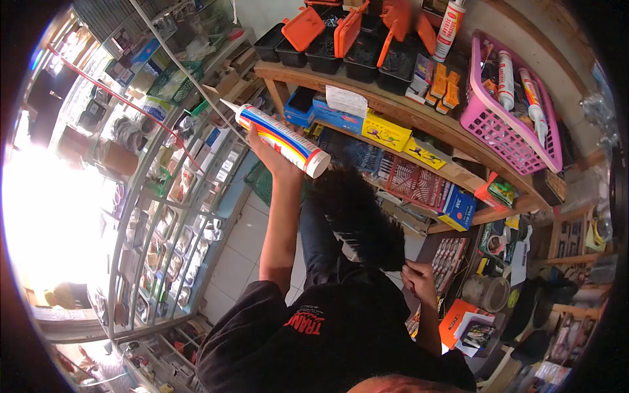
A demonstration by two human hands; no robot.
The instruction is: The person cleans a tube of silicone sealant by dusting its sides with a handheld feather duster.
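Two things fill my hands: a white tube and a fluffy black duster. My left hand is curled round the tube, up at 11 o'clock, with its thin tip aimed at 10 o'clock. My right hand, at 4 o'clock, has its fingers tight on the end of the duster, and the fluff fills the middle. I think the step now is to hold the tube up off the shelf, with the duster at hand for the dust. The fluff comes close to the tube's flat end, but I can't tell if they touch. To me, the next move calls for a firm left hold and a soft, light right wrist. The wooden shelf runs from 12 to 3 o'clock and would block a big swing. On it are black bins near 12, a tall sealant tube at 1, and a pink basket at 2. Some yellow boxes sit below. At 9 o'clock, a packed glass case hems me in.
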